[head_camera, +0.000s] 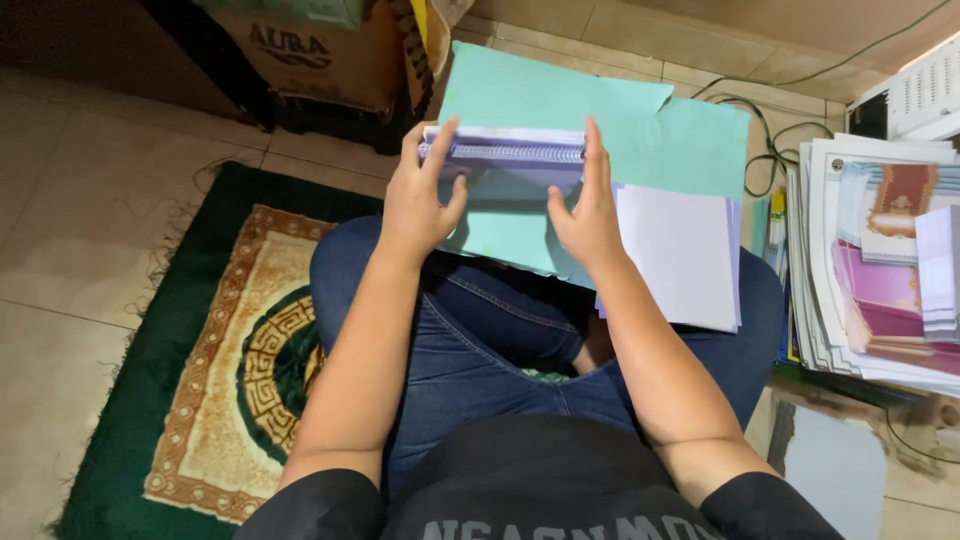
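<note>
The floor (90, 200) was pale tile, with a green and gold rug (230, 360) under a person who sat cross-legged in blue jeans (480, 330). A spiral-bound booklet (505, 150) stood on its edge over the knees, its coil spine facing up, resting on light green sheets (560, 100) spread across the lap. The left hand (420, 195) clasped the booklet's left end, thumb in front and fingers curled over the top. The right hand (585, 210) pressed flat against its right end, fingers straight and spread. White paper (680, 250) lay just beside the right hand, on the right knee. A pile of printed sheets (880, 260) sat on the floor farther right, and a cardboard box (320, 50) stood beyond the rug.
</note>
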